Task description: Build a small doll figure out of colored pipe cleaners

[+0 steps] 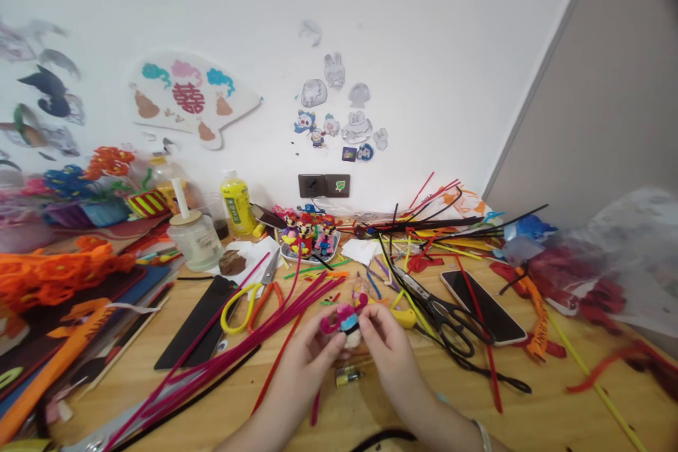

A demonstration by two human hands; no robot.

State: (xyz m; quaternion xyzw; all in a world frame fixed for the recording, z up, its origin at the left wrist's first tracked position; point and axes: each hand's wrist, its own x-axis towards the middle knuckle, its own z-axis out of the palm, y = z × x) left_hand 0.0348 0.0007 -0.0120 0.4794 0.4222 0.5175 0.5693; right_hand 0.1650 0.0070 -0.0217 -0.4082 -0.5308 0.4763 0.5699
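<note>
Both hands meet above the middle of the table around a small pipe-cleaner figure (348, 322) with magenta, light blue, black and cream parts. My left hand (313, 347) grips its left side between thumb and fingers. On the other side my right hand (385, 333) pinches it near the black band and a magenta curl. The fingers cover part of the figure. A yellow glue gun (403, 318) lies just behind my right hand. Left of my left hand is a bundle of magenta pipe cleaners (286, 318).
Yellow-handled scissors (233, 311) and orange-handled pliers (268, 304) lie left. Black scissors (450, 318) and a phone (484, 307) are right. Behind stand a tray of small figures (310, 247), a yellow bottle (236, 205) and a glass jar (195, 244). Loose pipe cleaners (439, 229) litter the back.
</note>
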